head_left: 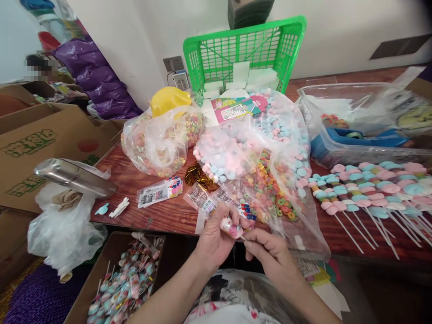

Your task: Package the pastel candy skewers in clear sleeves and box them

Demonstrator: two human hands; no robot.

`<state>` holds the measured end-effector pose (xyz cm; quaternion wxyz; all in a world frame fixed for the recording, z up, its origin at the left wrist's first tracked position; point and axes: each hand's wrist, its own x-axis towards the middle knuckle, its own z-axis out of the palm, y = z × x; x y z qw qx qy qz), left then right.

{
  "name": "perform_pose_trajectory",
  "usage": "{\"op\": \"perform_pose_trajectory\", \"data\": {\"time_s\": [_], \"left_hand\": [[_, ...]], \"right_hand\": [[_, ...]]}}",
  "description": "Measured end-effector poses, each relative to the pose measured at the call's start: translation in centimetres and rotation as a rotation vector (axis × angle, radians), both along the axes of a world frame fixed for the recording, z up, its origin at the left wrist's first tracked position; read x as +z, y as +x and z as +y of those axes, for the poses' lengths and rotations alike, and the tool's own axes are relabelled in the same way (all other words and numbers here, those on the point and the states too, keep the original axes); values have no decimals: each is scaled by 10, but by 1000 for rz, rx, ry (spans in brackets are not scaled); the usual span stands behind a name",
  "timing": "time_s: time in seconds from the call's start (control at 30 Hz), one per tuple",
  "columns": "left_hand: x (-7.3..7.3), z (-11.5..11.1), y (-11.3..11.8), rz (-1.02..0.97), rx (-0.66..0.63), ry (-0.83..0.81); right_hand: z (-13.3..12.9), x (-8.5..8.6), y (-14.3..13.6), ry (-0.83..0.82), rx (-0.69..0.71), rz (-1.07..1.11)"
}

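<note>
At the table's front edge, my left hand [218, 236] has its fingers wrapped round a wrapped candy skewer [232, 228]. My right hand [265, 247] pinches the thin white stick at its lower end. Just behind the hands lie printed clear wrappers [205, 200], and a stack of similar wrappers [160, 192] is further left. Gold twist ties [200, 176] sit behind them. Bags of pink and blue marshmallows [219, 150] and an open bag of ring candies [276, 193] spread over the middle. Bare candy skewers [374, 186] are piled at the right.
A green basket [245, 51] stands at the back beside a bagged candy heap [162, 139]. A steel flask [76, 177] lies at the left edge. Below is a box of wrapped skewers [126, 279]. A clear plastic tub [364, 150] sits at the right; a person's head shows far left.
</note>
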<state>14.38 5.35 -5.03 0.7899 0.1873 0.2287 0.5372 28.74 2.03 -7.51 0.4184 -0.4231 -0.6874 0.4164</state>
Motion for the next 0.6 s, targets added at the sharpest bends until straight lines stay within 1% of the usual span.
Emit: {"op": "perform_pose_trajectory", "data": {"time_s": [0.03, 0.1, 0.17, 0.27, 0.33, 0.4, 0.47, 0.53, 0.6], "left_hand": [[-1, 0, 0, -4, -7, 8], [-2, 1, -1, -10, -2, 7], [-4, 4, -5, -2, 42, -6], [-6, 12, -15, 11, 150, -59], [-7, 18, -23, 8, 213, -103], [-7, 22, -27, 6, 240, -130], [-8, 24, -28, 0, 229, -140], [-8, 26, -28, -12, 220, -154], [-7, 28, -30, -37, 253, -180]], "right_hand": [[3, 2, -2, -45, 12, 14], [8, 5, -5, -22, -12, 16], [12, 6, -7, 111, -70, -9], [15, 3, -8, 388, -170, -89], [15, -1, -8, 509, -209, -156], [14, -4, -7, 552, -220, -195], [13, -6, -7, 582, -225, -234], [12, -8, -8, 638, -223, -320], [11, -11, -9, 705, -219, -407]]}}
